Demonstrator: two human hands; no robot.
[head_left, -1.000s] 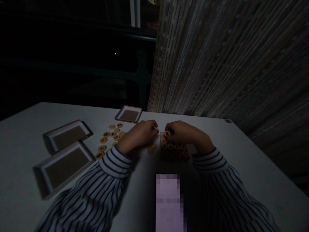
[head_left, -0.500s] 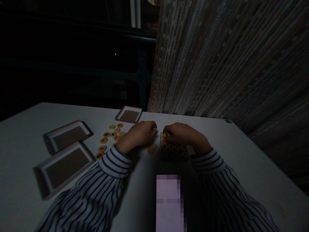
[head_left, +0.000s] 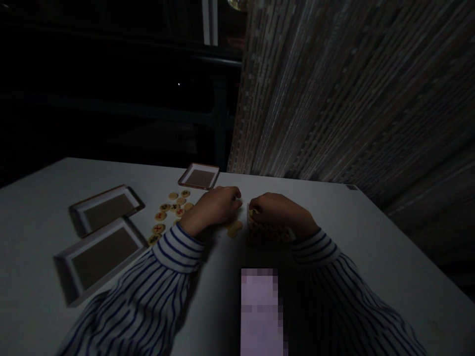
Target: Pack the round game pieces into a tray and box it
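Low over an open box [head_left: 269, 236] packed with rows of round Chinese chess pieces, my right hand [head_left: 282, 211] has its fingers bent down at the far left corner. They close on a Chinese chess piece [head_left: 254, 211], mostly covered by the fingers. My left hand [head_left: 218, 205] rests on the table just left of the box, its fingers curled inward; whatever they hold is hidden. Several loose pieces [head_left: 233, 230] lie between that hand and the box. More pieces [head_left: 160, 216], some with red or dark characters, are scattered left of my left wrist.
Two shallow trays or lids [head_left: 106, 253] [head_left: 107, 212] lie at the left of the white table [head_left: 371, 277]. A smaller one [head_left: 200, 176] sits near the back edge. A pixelated pink block [head_left: 260, 311] covers the front middle. A string curtain [head_left: 315, 89] hangs behind.
My right hand has lowered and shifted slightly left over the box's corner, covering pieces that showed before. My left hand has hardly moved. The view has shifted a little.
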